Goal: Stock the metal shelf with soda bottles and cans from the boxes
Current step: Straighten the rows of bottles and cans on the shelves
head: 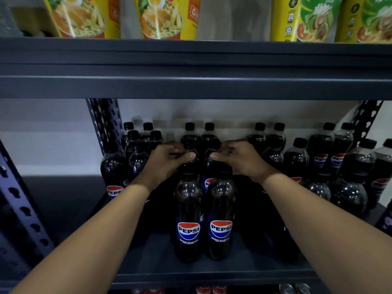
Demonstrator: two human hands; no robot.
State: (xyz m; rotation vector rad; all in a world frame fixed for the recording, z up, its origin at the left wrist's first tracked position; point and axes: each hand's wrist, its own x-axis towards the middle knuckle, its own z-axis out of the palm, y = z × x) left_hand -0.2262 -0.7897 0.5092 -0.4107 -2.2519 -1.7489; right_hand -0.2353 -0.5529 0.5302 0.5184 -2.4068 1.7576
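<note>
Dim grey wall closed off the back of the dark metal shelf [212,270] where I was working, with its upper deck low overhead and perforated uprights at either side. Yellow noodle packets [84,18] stood on the deck above, and red can tops [211,289] showed on the level below.

I had both arms reached in over the front pair of black-capped, dark plastic Pepsi bottles [188,217], which stood upright, touching each other, close to the front lip. My left hand [167,160] had its fingers curled round the neck of a bottle in the second row [191,149], thumb across the front. My right hand [237,158] gripped the neighbouring second-row bottle [213,149] the same way. Those two bottles stood upright, side by side, straight ahead of the hands, between the front pair and the rear rows against the wall.

As I judged it, the coming move turned on depth: the held pair had to slide back along the column toward the rear bottles, long axes kept vertical. Each hand was equally near its own bottle. Open deck lay to the left and right of the middle column, but further clusters of bottles [339,166] flanked it, and the front pair sat just under my wrists, easy to knock. Headroom under the upper deck looked ample.
</note>
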